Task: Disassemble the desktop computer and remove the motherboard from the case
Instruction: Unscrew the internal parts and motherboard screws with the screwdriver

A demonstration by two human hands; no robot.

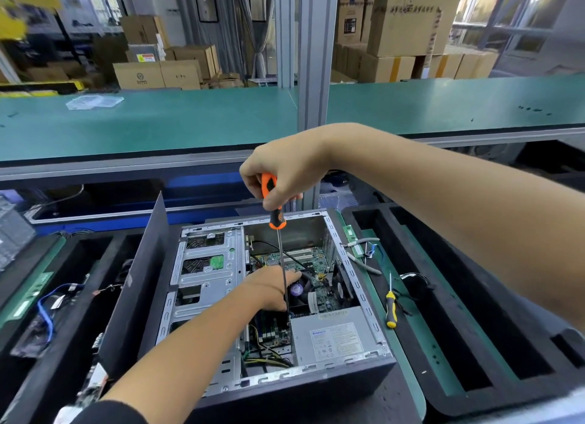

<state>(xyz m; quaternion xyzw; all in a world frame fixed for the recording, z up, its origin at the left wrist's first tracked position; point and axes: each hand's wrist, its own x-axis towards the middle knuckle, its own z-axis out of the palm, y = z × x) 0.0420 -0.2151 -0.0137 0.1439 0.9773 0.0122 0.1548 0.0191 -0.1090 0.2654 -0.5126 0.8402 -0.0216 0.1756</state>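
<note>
An open desktop case [357, 297] lies on its side on the bench, with the green motherboard [323, 292] showing inside. My right hand [281, 170] grips the orange-and-black handle of a long screwdriver [276, 216] above the case. Its shaft runs straight down, and the tip sits deep inside by the grey power supply [335, 336]. My left hand [272, 284] reaches into the case and rests flat over the middle of the board, beside the shaft. What lies under that hand is hidden.
A silver drive cage [205, 274] fills the case's left half. The removed side panel [136, 290] leans at the left. A small yellow screwdriver [391, 309] and loose cables [364, 252] lie on the green mat at the right. Black foam trays [468, 312] flank the case.
</note>
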